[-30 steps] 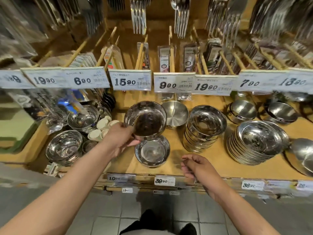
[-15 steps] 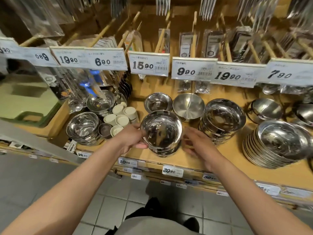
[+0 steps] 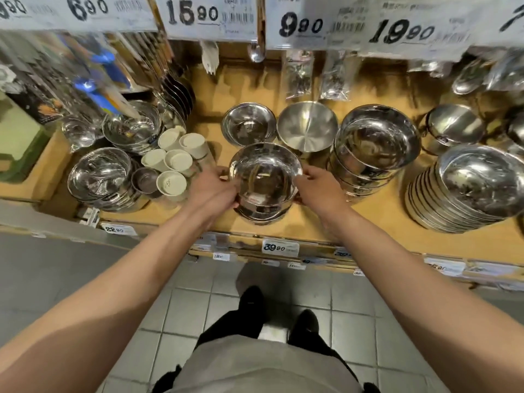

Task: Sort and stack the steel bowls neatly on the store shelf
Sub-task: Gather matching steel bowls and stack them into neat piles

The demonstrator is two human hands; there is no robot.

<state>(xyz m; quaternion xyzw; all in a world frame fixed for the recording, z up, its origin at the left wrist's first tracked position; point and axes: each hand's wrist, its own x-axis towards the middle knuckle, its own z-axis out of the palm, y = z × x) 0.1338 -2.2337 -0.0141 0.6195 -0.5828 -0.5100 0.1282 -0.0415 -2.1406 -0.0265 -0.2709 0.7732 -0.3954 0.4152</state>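
A shiny steel bowl [image 3: 265, 177] sits nested on a second bowl [image 3: 259, 215] near the front edge of the wooden shelf [image 3: 377, 219]. My left hand [image 3: 211, 190] grips the stack's left side and my right hand [image 3: 319, 188] grips its right side. Behind the stack stand a small steel bowl [image 3: 248, 127] and a matte steel bowl [image 3: 307, 129]. To the right rises a tall stack of deep bowls [image 3: 374, 146], and farther right a leaning stack of wide shallow bowls [image 3: 467, 188].
Beige shaker cups [image 3: 175, 158] and more steel bowls [image 3: 100, 177] crowd the shelf's left part. Price tags [image 3: 211, 17] hang overhead, with packaged utensils behind them. A lidded steel pot [image 3: 453, 129] stands at the back right. Grey tiled floor [image 3: 181, 302] lies below.
My left hand set the bowl it carried down onto the front bowl. My right hand came up from the shelf edge and took the stack's right side. The camera moved closer.
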